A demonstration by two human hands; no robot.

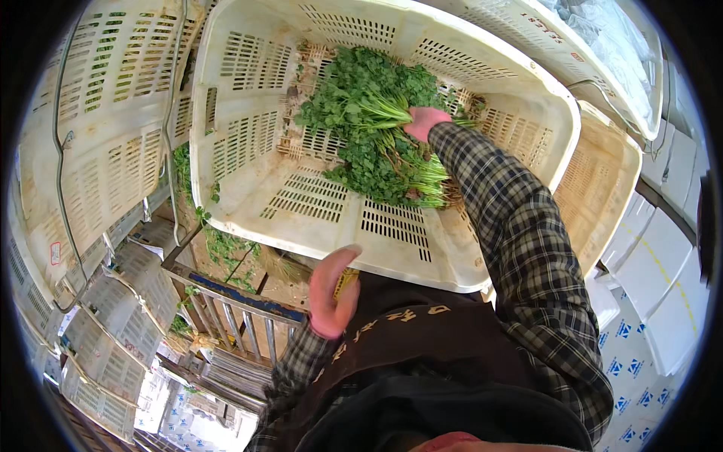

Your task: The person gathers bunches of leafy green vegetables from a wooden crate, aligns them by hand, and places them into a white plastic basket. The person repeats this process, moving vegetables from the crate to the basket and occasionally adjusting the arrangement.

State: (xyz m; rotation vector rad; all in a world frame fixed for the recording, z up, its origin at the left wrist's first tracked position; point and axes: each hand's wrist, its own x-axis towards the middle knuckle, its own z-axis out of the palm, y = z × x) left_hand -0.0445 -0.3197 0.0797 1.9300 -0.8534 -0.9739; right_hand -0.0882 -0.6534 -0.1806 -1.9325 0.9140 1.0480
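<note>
In a large white slotted plastic crate (248,214) lie several bunches of cilantro (384,175), leaves to the left, stems and roots to the right. My right hand (425,123), in a pink glove, grips the stems of a cilantro bunch (361,107) on top of the pile, its leaves spreading leftward. By the crate's near edge, my left hand (332,294), also pink-gloved, is curled around a small yellow object (345,281). The fingers hide most of it, so I cannot tell what it is.
Stacked white crates (107,169) with wire handles stand on the left. A metal rail frame (243,305) runs below the crate's left corner, with loose greens beyond. On the right are another crate (599,175), a crate holding clear plastic (604,39) and white boxes (655,248).
</note>
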